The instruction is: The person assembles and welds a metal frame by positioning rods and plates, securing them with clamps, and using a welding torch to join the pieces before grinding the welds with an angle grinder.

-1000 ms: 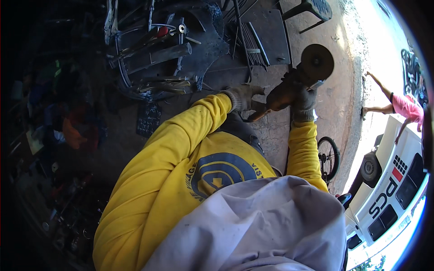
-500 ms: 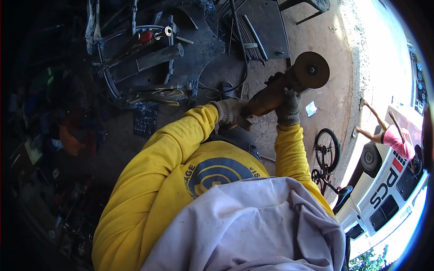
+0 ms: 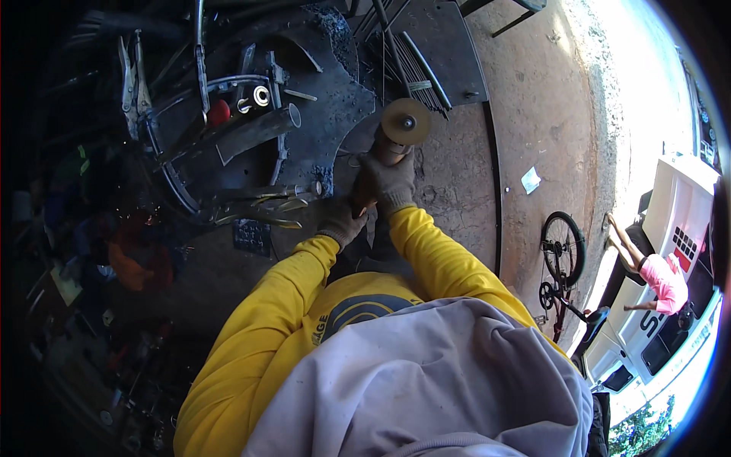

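An angle grinder (image 3: pixel 391 152) with a round tan disc (image 3: pixel 396 129) is in both my gloved hands, in front of my body. My left hand (image 3: pixel 343 222) is closed round its rear end. Farther forward, my right hand (image 3: pixel 394 181) wraps the body just behind the disc. The disc points away from me, in the air beside the right edge of a dark steel worktable (image 3: pixel 346 114). On that table lies a curved metal frame (image 3: pixel 175 190) with a cut tube (image 3: pixel 259 133) across it. Locking pliers (image 3: pixel 135 84) are at its left side.
Several thin rods (image 3: pixel 426 76) lie on a dark plate at the far side. A bicycle (image 3: pixel 563 251) stands to the right, near a white vehicle (image 3: pixel 655 305) and a person in pink (image 3: pixel 664 282). Orange sparks (image 3: pixel 145 209) show at the dark left.
The grinder has swung left, from over the floor at right to beside the table, both hands still gripping it. My right arm now reaches across leftward. The person in pink has moved.
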Tool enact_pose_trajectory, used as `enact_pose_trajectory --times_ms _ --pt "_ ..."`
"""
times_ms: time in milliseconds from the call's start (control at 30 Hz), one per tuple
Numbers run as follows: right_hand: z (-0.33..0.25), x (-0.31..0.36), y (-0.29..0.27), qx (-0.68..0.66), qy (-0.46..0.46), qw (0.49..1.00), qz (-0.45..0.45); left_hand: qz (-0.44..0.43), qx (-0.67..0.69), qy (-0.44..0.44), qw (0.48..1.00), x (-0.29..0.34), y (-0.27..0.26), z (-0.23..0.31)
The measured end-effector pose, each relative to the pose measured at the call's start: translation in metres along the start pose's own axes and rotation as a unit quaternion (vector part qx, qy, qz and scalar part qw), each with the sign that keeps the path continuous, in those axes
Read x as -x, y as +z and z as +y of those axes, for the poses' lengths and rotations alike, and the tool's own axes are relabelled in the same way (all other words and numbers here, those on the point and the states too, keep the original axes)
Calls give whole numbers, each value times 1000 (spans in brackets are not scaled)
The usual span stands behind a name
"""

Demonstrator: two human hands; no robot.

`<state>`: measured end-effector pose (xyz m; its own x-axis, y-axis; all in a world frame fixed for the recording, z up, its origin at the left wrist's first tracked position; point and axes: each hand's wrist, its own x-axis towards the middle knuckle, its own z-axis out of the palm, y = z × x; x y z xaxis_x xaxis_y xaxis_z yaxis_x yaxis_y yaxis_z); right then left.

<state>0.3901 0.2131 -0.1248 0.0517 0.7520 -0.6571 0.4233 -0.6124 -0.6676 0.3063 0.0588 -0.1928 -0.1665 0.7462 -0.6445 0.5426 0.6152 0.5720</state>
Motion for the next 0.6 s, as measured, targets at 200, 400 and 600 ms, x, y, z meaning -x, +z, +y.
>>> enact_pose_trajectory --times_ms 200,400,600 --pt "-7 -22 48 75 5 996 -51 0 8 -182 983 -8 5 -9" --pt "-10 -101 75 147 -75 976 -143 29 -3 -187 982 -3 22 -43" --pt "-7 -154 90 238 -111 955 -140 59 -152 -135 977 77 -26 -37"
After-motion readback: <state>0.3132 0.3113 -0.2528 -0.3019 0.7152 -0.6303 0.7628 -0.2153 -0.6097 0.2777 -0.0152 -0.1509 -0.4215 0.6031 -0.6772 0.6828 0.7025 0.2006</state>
